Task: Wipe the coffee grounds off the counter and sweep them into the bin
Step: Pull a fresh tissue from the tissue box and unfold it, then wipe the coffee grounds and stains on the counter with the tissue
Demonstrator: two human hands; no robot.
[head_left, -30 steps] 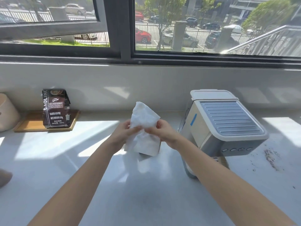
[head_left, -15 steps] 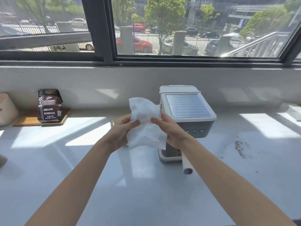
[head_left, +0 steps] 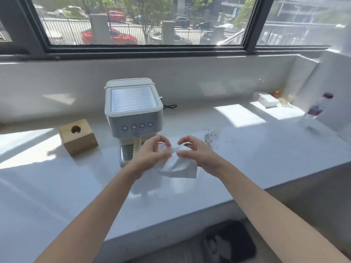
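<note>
The left hand [head_left: 152, 155] and right hand [head_left: 195, 153] each pinch the white wipe [head_left: 179, 168] above the counter [head_left: 266, 154]. It looks limp and feather-light, best bunched into a pad. The coffee grounds [head_left: 210, 136] lie just right of it, and the bin [head_left: 230, 242] sits below.

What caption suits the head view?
Left hand and right hand grip a white wipe before the espresso machine; coffee grounds lie on the counter, black bin below.
</note>
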